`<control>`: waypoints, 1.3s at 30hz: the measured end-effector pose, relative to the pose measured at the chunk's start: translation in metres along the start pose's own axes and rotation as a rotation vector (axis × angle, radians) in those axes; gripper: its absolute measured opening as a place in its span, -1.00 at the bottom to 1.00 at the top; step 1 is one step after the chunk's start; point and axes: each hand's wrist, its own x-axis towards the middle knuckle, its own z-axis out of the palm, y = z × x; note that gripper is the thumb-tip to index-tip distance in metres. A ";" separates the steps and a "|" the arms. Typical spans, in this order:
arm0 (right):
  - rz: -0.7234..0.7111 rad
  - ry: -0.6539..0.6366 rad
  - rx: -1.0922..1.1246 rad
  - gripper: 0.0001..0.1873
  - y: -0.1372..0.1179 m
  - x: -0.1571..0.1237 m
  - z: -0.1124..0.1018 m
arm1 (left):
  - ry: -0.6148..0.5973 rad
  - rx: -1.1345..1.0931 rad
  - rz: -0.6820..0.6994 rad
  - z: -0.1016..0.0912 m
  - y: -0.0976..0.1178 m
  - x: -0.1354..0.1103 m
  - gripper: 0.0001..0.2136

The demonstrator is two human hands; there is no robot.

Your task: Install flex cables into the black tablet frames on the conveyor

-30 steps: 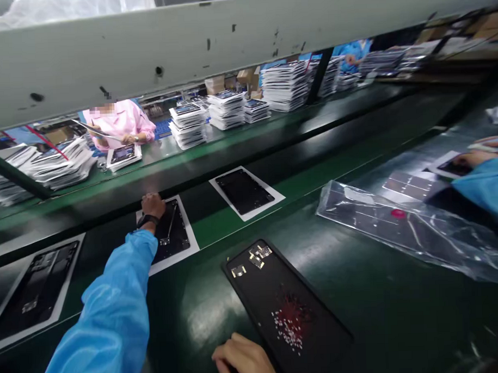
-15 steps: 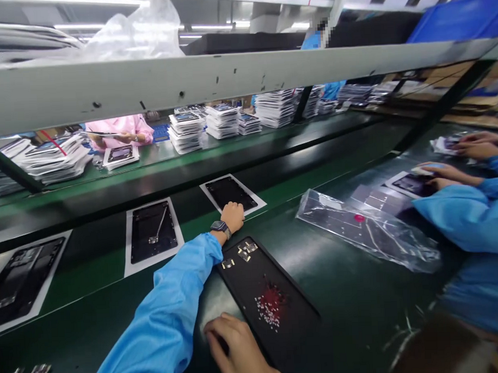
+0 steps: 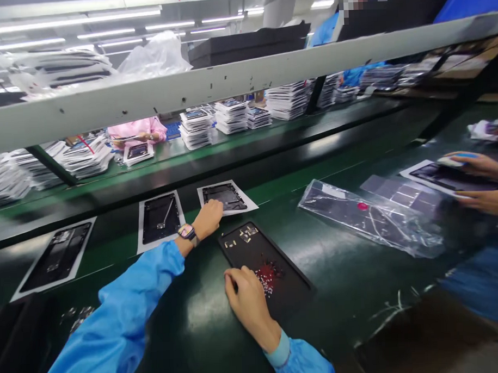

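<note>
My left hand, with a watch on the wrist, is closed at the near left edge of a black tablet housing lying on a white sheet. Its fingertips are partly hidden. My right hand hovers by the left edge of a black tray, fingers curled and thumb against the index finger. Whatever is between them, if anything, cannot be made out. Small metallic parts lie at the tray's far end, and tiny white pieces are scattered over a reddish patch nearer me.
Two more housings on white sheets lie to the left along the green bench. A clear plastic bag is right of the tray. Co-worker's hands handle another housing at right. A shelf beam crosses above; stacks stand behind.
The housing under my left hand has shifted left and turned, closer to the neighbouring sheet. My right hand has moved forward beside the tray. The camera view has shifted as well.
</note>
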 end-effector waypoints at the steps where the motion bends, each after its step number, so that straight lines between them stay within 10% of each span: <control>1: 0.008 0.011 0.034 -0.72 0.000 0.001 0.000 | 0.003 0.011 -0.006 -0.006 0.002 -0.022 -0.76; 9: 0.056 -0.028 0.336 -0.75 0.007 -0.010 -0.023 | 0.112 -0.072 -0.112 -0.025 0.059 -0.201 -0.74; 16: 0.006 -0.061 0.258 -0.75 0.027 -0.057 -0.051 | -0.042 -0.131 -0.250 -0.016 0.122 -0.318 -0.77; 31: -0.578 -0.033 -0.180 -0.51 0.046 -0.043 -0.009 | -0.247 -0.120 -0.379 -0.011 0.121 -0.387 -0.82; 39: -0.470 -0.105 -0.090 -0.49 0.047 -0.032 -0.002 | -0.150 -0.210 -0.307 -0.004 0.125 -0.370 -0.87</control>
